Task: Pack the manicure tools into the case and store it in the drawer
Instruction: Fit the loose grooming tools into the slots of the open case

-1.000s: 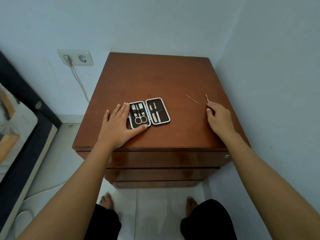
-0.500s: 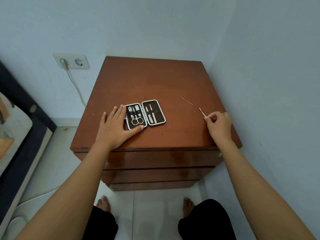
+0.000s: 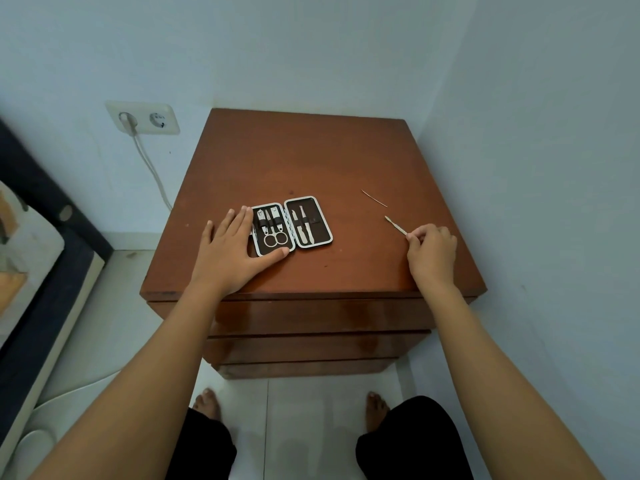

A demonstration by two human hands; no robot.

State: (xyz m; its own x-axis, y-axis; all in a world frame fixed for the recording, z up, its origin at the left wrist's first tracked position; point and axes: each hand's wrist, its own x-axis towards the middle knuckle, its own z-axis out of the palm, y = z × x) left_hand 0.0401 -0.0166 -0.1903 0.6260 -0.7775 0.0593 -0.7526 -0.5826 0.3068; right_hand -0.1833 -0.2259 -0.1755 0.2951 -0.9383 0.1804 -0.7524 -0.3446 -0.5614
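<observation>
The case point(image 3: 291, 226) lies open and flat on the top of the wooden cabinet point(image 3: 311, 161), a little toward 9 o'clock from the centre of that top. Its two halves are spread side by side, dark inside with a pale rim. The half toward 9 o'clock holds a pair of scissors point(image 3: 276, 238) with the round handles toward 6 o'clock, along with a few shorter tools strapped above them. The half toward 3 o'clock holds two slim tools under a strap.

The left hand point(image 3: 232, 252) is pressed flat on the cabinet top at the case's 9 o'clock edge, fingers spread and grasping nothing; its thumb runs along the case's 6 o'clock rim, touching it.

The right hand point(image 3: 432, 252) sits well apart from the case, at 3 o'clock from it, near the cabinet's right edge. Its fingertips are pinched around one end of a thin metal tool point(image 3: 395, 225), whose free tip points toward 10 o'clock. Whether that tip rests on the wood or is just clear of it cannot be told.

A second thin metal pick point(image 3: 374, 198) lies loose on the wood at 11 o'clock from the held tool, apart from it and from the case.

The cabinet's drawers point(image 3: 311, 315) below the top are closed. A wall socket point(image 3: 143, 118) with a white cable plugged in is at 10 o'clock from the cabinet.
</observation>
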